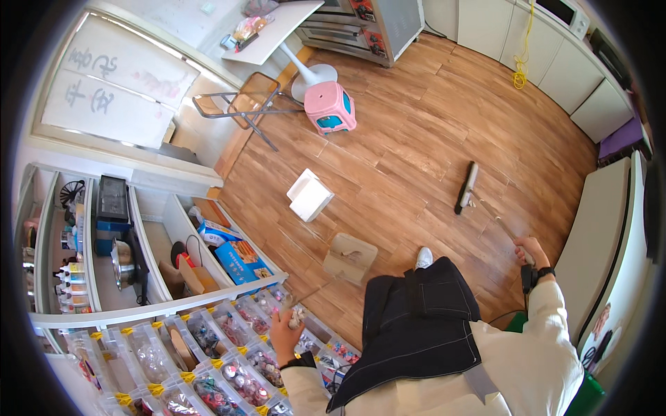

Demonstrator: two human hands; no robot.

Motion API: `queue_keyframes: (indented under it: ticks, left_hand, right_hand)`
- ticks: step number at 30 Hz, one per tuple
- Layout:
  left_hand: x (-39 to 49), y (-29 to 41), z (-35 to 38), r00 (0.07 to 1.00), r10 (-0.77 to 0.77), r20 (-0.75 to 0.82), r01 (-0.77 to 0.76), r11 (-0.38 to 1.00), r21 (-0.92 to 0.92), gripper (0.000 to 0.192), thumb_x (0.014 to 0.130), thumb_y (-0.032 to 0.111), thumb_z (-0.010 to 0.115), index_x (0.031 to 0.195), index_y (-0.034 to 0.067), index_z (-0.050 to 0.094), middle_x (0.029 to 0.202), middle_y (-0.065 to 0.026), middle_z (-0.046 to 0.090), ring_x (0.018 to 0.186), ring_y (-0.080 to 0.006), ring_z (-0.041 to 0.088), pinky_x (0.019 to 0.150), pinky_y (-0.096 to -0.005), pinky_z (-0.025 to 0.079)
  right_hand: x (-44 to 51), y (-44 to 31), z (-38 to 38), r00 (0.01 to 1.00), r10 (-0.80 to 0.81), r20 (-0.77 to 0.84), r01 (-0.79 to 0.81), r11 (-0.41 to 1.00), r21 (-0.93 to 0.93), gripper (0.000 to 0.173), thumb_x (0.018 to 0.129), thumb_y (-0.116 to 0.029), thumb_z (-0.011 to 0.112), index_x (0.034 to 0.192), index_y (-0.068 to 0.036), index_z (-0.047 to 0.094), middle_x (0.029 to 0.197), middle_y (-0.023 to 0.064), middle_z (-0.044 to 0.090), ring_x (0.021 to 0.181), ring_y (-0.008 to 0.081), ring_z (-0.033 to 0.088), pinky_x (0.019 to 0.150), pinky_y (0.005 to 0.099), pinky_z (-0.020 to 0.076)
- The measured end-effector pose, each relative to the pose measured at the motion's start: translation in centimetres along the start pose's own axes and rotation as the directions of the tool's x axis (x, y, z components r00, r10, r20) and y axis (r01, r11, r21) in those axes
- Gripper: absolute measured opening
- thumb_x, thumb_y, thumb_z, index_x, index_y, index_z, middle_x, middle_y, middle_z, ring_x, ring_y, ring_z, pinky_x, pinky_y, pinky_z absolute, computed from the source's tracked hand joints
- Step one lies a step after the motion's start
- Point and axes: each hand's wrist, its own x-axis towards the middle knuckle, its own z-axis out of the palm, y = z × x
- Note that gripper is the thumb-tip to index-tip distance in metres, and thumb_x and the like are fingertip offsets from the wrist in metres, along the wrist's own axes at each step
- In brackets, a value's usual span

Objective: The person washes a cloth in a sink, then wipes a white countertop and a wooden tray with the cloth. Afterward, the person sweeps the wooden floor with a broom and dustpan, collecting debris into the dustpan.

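Note:
My right hand [528, 252], at the right, is closed around the handle of a broom [468, 188]. The broom's wide head with dark bristles rests on the wood floor, ahead of my white shoe [424, 258]. On the left, my left hand [285, 332] is above the clear drawers. It grips a thin handle that runs down to a beige dustpan [349, 259] on the floor. Something pale and crumpled [297, 316] shows at its fingers; what it is I cannot tell. A dark denim apron [419, 317] hangs in front of me.
A white box [312, 197] lies on the floor. Farther off are a pink stool [329, 106], a folding chair [255, 99], a white pedestal table [270, 36] and a deck oven [359, 26]. Shelves [156, 229] and clear drawers [223, 359] line the left; a white appliance [593, 229] stands right.

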Motion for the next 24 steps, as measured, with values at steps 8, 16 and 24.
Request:
queue_keyframes:
  ticks: [8,16,24]
  left_hand:
    - [9.2,-0.3,1.3,0.987,0.157,0.019,-0.157,0.963,0.218,0.032,0.062,0.019,0.075,0.092,0.025,0.064,0.089,-0.0075,0.053,0.072,-0.0317,0.060,0.058,-0.0398,0.050]
    - [19.4,-1.5,2.0,0.973,0.221,0.066,-0.228,0.966,0.121,0.039,0.058,0.018,0.078,0.094,0.021,0.064,0.092,-0.0098,0.054,0.078,-0.0334,0.060,0.062,-0.0420,0.050]
    - [24.7,-2.6,5.3,0.931,0.250,0.265,-0.220,0.966,-0.137,0.035,0.059,0.021,0.075,0.093,0.020,0.065,0.092,-0.0124,0.055,0.076,-0.0349,0.061,0.063,-0.0422,0.051]
  right_hand:
    - [-4.6,-3.4,12.9,0.940,-0.130,0.315,0.130,0.991,0.022,0.047,0.085,-0.011,0.058,0.130,-0.004,0.047,0.063,0.0045,0.050,0.041,0.0117,0.043,0.035,0.0265,0.0324]
    - [-2.3,-13.8,36.4,0.811,-0.280,0.513,0.421,0.889,-0.180,0.017,0.083,-0.010,0.058,0.096,0.000,0.063,0.060,0.0056,0.054,0.044,0.0138,0.052,0.040,0.0313,0.0436]
    - [1.5,-23.7,58.7,0.679,-0.267,0.684,0.524,0.829,-0.196,0.018,0.080,-0.012,0.059,0.073,0.004,0.060,0.058,0.0114,0.058,0.045,0.0170,0.056,0.042,0.0315,0.0466]
